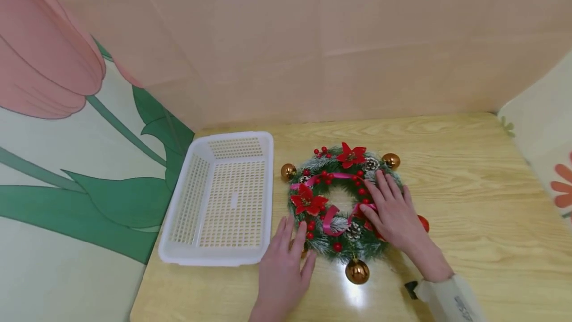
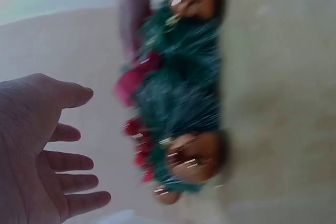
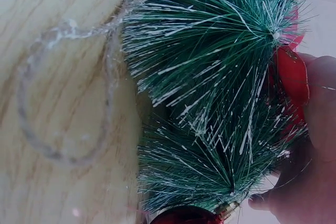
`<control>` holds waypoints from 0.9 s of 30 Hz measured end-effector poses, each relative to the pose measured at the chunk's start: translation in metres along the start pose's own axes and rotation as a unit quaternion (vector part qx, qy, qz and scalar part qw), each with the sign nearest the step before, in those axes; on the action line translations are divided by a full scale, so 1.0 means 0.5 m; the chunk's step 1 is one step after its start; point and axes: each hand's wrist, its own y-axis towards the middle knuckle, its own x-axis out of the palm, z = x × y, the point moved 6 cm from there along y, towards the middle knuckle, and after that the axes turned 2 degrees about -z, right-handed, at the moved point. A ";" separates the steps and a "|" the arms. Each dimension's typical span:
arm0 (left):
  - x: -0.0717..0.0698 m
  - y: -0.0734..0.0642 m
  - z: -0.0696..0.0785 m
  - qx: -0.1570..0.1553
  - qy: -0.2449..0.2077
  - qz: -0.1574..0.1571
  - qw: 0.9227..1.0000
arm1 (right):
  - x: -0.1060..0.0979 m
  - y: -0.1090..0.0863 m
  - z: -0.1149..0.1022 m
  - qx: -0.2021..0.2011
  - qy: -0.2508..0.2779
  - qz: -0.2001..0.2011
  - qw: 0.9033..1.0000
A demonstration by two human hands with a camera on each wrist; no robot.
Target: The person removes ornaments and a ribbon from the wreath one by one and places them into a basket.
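A Christmas wreath (image 1: 322, 245) lies flat on the table, trimmed with red poinsettias (image 1: 309, 200), berries, pine cones (image 1: 353, 231) and a pink ribbon (image 1: 329, 220). Its frosted green needles (image 3: 210, 56) fill much of the right wrist view. My right hand (image 1: 395, 212) rests over the wreath's right side with fingers extended, near a red petal (image 3: 293, 74). At the lower left edge is my left hand (image 1: 282, 267), fingers spread. In the left wrist view, a gap separates the left hand (image 2: 37, 150) from the blurred wreath (image 2: 178, 93).
A white plastic basket (image 1: 268, 188) stands left of the wreath. Gold baubles (image 1: 357, 272) and a red bauble (image 1: 423, 223) stick out around the rim. A twine loop (image 3: 23, 90) lies on the wooden table (image 1: 473, 202). Walls border the back and sides.
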 end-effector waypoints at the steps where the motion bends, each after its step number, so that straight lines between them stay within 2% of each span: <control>1: 0.011 -0.006 0.005 -0.003 -0.006 -0.008 1.000 | 0.000 0.000 0.001 0.000 -0.001 0.001 1.000; 4: 0.049 -0.020 0.007 -0.035 -0.024 -0.040 0.998 | -0.002 0.000 0.002 0.001 -0.002 0.004 1.000; 8: 0.094 -0.036 -0.005 -0.091 -0.038 -0.070 0.993 | -0.002 0.000 0.002 -0.003 -0.003 0.010 1.000; 11: 0.119 -0.043 -0.014 -0.113 -0.039 -0.067 0.991 | -0.001 0.000 0.002 -0.004 -0.002 0.009 1.000; 14: 0.134 -0.045 -0.021 -0.116 -0.031 -0.054 0.991 | 0.001 -0.001 0.003 -0.002 -0.001 0.007 1.000; 20: 0.131 -0.043 -0.024 -0.107 -0.023 -0.029 0.994 | -0.001 0.000 0.001 0.000 -0.002 0.009 1.000; 27: 0.085 -0.035 -0.009 -0.083 -0.034 0.019 0.996 | -0.001 -0.001 0.001 0.001 -0.005 0.010 1.000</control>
